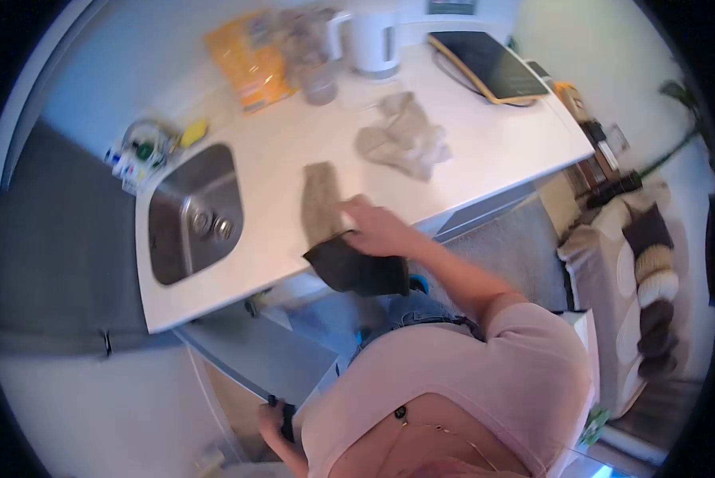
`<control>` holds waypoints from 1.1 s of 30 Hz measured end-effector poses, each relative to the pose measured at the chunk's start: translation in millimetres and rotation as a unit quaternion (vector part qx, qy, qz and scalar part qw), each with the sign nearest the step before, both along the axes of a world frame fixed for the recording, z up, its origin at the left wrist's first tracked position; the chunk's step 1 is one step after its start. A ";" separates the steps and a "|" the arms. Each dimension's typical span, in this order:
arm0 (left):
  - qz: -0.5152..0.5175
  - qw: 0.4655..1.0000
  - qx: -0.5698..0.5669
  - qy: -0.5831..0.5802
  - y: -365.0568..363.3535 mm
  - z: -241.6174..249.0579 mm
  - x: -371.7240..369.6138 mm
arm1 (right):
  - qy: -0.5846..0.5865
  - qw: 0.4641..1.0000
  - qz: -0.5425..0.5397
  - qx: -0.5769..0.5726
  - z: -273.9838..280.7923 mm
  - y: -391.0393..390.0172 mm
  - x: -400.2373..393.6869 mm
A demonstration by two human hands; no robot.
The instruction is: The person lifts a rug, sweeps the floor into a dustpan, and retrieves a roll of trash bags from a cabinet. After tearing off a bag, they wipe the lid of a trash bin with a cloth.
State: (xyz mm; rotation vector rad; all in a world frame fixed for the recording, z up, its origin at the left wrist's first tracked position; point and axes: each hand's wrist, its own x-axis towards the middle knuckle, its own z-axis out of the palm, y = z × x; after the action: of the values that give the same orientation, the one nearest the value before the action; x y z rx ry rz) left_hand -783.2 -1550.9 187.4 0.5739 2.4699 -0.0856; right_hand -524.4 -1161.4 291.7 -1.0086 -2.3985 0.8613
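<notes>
Nearest, low by the pink shirt, the left hand (276,421) is closed round a small dark object (287,422) I can't identify. Further out, the right hand (377,229) lies flat, fingers spread, on a dark cloth (356,269) hanging over the counter (485,151) edge, touching a grey sock (320,203) beside the sink (190,215). Beyond lie crumpled grey cloths (403,137), an orange packet (250,60), a white kettle (372,36) and a tablet (493,64); no writing is readable.

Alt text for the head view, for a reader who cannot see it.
A person's right hand presses a dark cloth at the edge of a white counter, beside a sink. The left hand hangs low, gripping a small dark object. A crumpled pale cloth and kettle sit farther back.
</notes>
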 end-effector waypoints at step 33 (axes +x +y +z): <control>-0.521 0.714 0.302 -0.356 574.7 138.8 368.3 | 0.155 0.888 -0.422 -0.093 27.5 40.5 417.3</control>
State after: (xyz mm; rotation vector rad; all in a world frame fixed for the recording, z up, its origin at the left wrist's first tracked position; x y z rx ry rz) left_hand -414.9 -976.2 326.2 1.8194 1.1197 0.4427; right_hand -107.1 -1120.9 319.2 -1.6471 -1.3872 0.8199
